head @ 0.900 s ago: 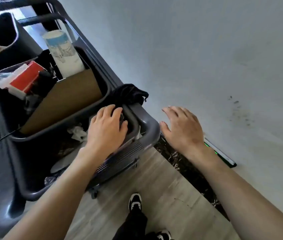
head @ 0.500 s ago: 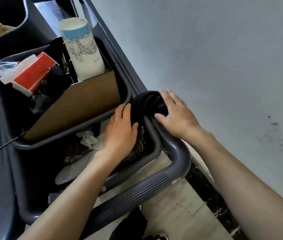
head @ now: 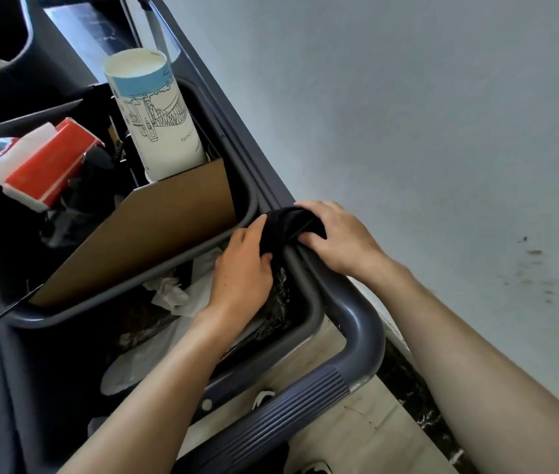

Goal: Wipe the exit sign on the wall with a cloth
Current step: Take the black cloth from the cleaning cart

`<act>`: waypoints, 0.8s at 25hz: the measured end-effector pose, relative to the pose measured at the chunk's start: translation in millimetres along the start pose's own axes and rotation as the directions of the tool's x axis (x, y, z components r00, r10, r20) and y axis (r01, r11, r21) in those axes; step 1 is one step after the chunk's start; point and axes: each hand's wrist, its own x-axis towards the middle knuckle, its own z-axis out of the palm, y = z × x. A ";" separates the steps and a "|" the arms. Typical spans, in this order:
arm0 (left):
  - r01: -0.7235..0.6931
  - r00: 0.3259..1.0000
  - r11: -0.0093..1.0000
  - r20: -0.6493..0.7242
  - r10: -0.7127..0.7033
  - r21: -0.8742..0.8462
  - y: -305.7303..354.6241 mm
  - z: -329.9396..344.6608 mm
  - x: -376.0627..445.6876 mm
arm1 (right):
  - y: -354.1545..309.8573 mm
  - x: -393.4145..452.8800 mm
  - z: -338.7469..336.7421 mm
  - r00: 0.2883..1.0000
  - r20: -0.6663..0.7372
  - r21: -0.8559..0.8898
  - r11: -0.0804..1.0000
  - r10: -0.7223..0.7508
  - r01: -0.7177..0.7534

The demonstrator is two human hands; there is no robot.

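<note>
A black cloth (head: 285,225) lies bunched over the right rail of a dark grey cleaning cart (head: 360,323). My right hand (head: 336,237) is clamped over the cloth from the wall side, fingers curled on it. My left hand (head: 242,268) grips the cloth's lower part from the cart side, inside the near bin. The exit sign is out of view; only the pale wall (head: 442,131) shows on the right.
The cart's far bin (head: 247,206) holds a tall white and blue paper tube (head: 155,118), a brown cardboard sheet (head: 155,230) and a red and white box (head: 45,169). Crumpled paper (head: 172,292) lies in the near bin. Dark smudges (head: 531,265) mark the wall. Pale floor (head: 356,425) below.
Both hands have closed on the black cloth; the right hand came from beside the wall onto it. The view moved closer to the cart, and the green-lit sign low on the wall left the frame.
</note>
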 end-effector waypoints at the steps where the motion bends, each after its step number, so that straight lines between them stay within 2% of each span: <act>1: -0.002 1.000 1.000 0.003 0.002 0.019 1.0 -1.6 0.2 | 0.8 -3.8 -0.4 1.000 -0.019 0.001 1.000 0.003 -0.003; 5: -0.044 0.999 0.992 -0.006 0.045 0.120 6.0 -16.1 -4.5 | 6.9 -23.9 -9.7 0.995 -0.100 -0.035 0.999 0.000 -0.004; 8: -0.105 0.993 0.991 -0.051 0.110 0.089 17.2 -29.7 -10.5 | 11.7 -48.1 -19.6 0.984 -0.175 -0.020 1.000 0.015 -0.018; 11: -0.133 0.990 0.986 -0.059 0.128 -0.104 43.2 -37.1 -22.5 | 16.3 -79.3 -38.2 0.957 -0.284 0.121 0.992 0.065 -0.031; 15: -0.177 0.984 0.918 -0.035 0.176 -0.354 92.5 -34.0 -44.6 | 30.4 -127.9 -71.7 0.894 -0.425 0.292 0.956 0.142 -0.013; 18: -0.177 0.977 0.827 0.007 0.213 -0.533 142.3 -18.2 -69.4 | 51.7 -175.3 -96.9 0.812 -0.543 0.362 0.932 0.214 -0.004; 20: -0.158 0.970 0.780 0.053 0.237 -0.605 179.6 -0.5 -88.9 | 69.1 -212.7 -110.4 0.740 -0.586 0.508 0.861 0.332 0.016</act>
